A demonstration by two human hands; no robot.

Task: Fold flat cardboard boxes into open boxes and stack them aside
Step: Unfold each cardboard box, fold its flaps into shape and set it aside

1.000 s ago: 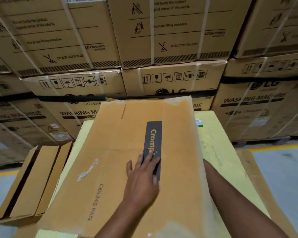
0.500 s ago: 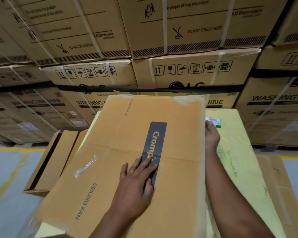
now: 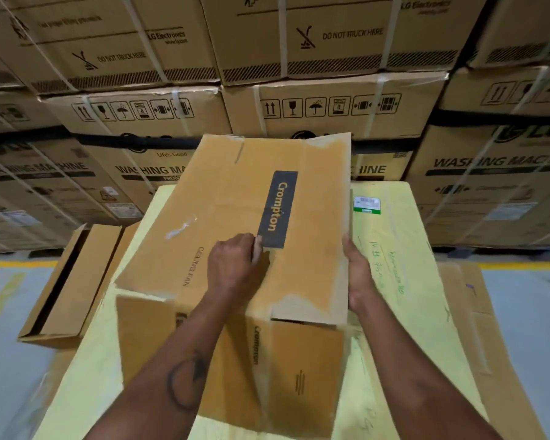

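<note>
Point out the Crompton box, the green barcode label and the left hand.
Crompton box (image 3: 223, 198): head view, bare top panel left of the black logo strip.
green barcode label (image 3: 366, 205): head view, middle of the sticker.
left hand (image 3: 235, 265): head view, back of the hand.

A wall of strapped washing machine cartons (image 3: 331, 100) fills the far side, stacked in rows. Nearer stands a pale yellow surface (image 3: 404, 249), a green-and-white label (image 3: 366, 205) near its far right corner, green handwriting (image 3: 391, 268) below that. Grey floor (image 3: 527, 328) with a yellow line (image 3: 521, 266) lies beyond.
</note>
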